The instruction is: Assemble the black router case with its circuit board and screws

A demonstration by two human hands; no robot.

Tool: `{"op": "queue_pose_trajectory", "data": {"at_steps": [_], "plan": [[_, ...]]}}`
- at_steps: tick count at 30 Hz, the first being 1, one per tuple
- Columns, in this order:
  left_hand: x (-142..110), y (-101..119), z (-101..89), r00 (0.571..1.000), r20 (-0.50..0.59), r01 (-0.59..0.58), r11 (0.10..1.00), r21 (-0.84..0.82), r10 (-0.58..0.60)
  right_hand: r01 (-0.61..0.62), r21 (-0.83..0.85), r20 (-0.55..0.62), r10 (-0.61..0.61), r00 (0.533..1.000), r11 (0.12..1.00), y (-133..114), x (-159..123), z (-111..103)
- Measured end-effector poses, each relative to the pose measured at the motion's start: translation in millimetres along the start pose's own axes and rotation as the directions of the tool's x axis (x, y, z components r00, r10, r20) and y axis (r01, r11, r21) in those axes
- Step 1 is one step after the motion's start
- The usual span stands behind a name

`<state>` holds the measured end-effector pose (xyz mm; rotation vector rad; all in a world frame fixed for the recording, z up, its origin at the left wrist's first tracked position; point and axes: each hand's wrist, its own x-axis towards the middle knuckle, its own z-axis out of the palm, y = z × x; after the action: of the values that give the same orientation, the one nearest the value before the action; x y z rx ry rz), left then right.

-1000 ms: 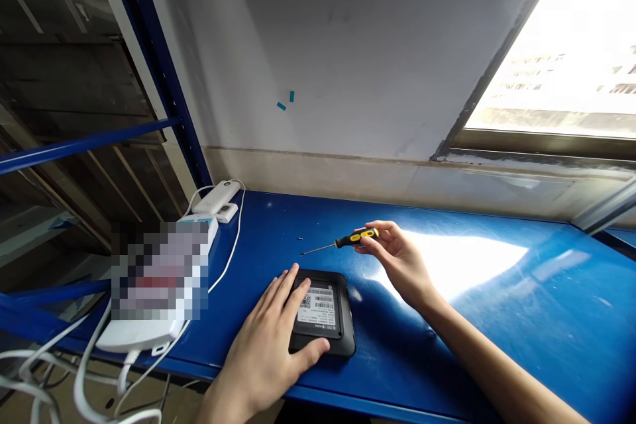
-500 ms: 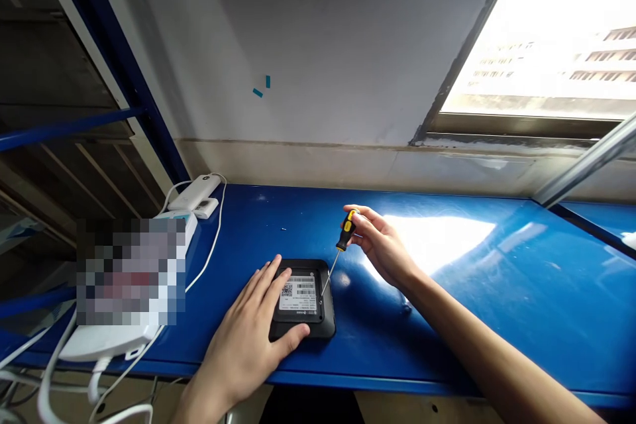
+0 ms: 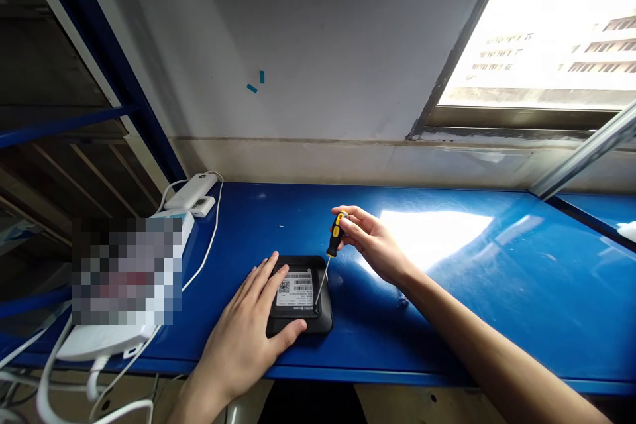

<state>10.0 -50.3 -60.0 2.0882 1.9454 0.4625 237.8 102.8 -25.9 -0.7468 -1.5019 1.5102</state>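
Note:
A flat black device [image 3: 325, 323] with rounded corners lies on the blue table, a white printed label [image 3: 294, 298] facing up. Spread across its left side, my left hand [image 3: 253, 321] presses down with fingers apart. My right hand [image 3: 365, 238] grips the black and yellow handle of a screwdriver [image 3: 336, 233] between thumb and fingers. The tool leans, and its thin shaft runs down to the device near the label's lower right corner. Whether the tip sits in a screw is too small to tell.
A tiny screw-like piece [image 3: 281, 226] lies behind the device. On the left are a white appliance [image 3: 119, 334], partly blurred out, a white box [image 3: 191, 191] and white cables [image 3: 211, 238]. Sunlight glares on the blue table [image 3: 497, 305] at right; a metal post [image 3: 581, 152] stands beyond.
The screwdriver tip has moved down and slightly left on the device, toward the label's lower right corner. My right hand shifted left with it; my left hand stays on the device.

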Motion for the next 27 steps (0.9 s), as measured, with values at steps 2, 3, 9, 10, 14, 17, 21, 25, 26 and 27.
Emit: {"op": "queue_pose_trajectory", "data": {"at_steps": [2,3,9,10,14,17,21,25,26,27], "plan": [[-0.6,-0.8,1.0,1.000,-0.003,-0.001,1.000,-0.005,0.001,0.016,-0.001,0.022,-0.016,1.000,1.000,-1.2,-0.3,-0.4],[-0.9,-1.5,1.7,1.000,-0.005,-0.002,1.000,-0.005,0.002,0.028,0.004,0.035,-0.028,0.999,1.000,-1.8,-0.5,-0.9],[-3.7,-5.9,3.5,0.982,-0.133,-0.124,0.989,0.078,0.133,0.057,0.024,0.090,-0.059,0.994,0.998,-4.0,-0.8,-3.9],[-5.0,-5.1,3.0,0.963,-0.185,-0.177,0.978,0.106,0.195,0.058,0.025,0.092,-0.060,0.994,0.998,-4.1,-0.8,-4.2],[-11.1,8.0,3.0,0.828,-0.347,-0.397,0.898,0.191,0.440,0.053,0.017,0.106,-0.055,0.993,0.998,-4.5,-1.3,-4.3],[-13.2,24.4,7.6,0.771,-0.387,-0.468,0.862,0.196,0.506,0.046,0.005,0.100,-0.047,0.994,0.999,-5.8,-2.3,-3.5],[-12.5,36.9,13.6,0.767,-0.382,-0.473,0.857,0.206,0.516,0.051,0.003,0.069,-0.051,0.996,0.999,-10.9,-4.1,-1.5],[-12.5,35.3,14.7,0.753,-0.388,-0.488,0.847,0.212,0.531,0.043,-0.018,-0.007,-0.043,0.999,0.999,-14.8,-3.8,-0.8],[-12.6,34.3,14.5,0.754,-0.387,-0.490,0.847,0.206,0.530,0.044,-0.022,-0.039,-0.045,0.998,0.999,-14.4,-3.1,-1.3],[-12.6,33.5,14.3,0.759,-0.383,-0.489,0.850,0.198,0.526,0.051,-0.020,-0.074,-0.053,0.996,0.998,-13.5,-2.0,-2.0]]}}
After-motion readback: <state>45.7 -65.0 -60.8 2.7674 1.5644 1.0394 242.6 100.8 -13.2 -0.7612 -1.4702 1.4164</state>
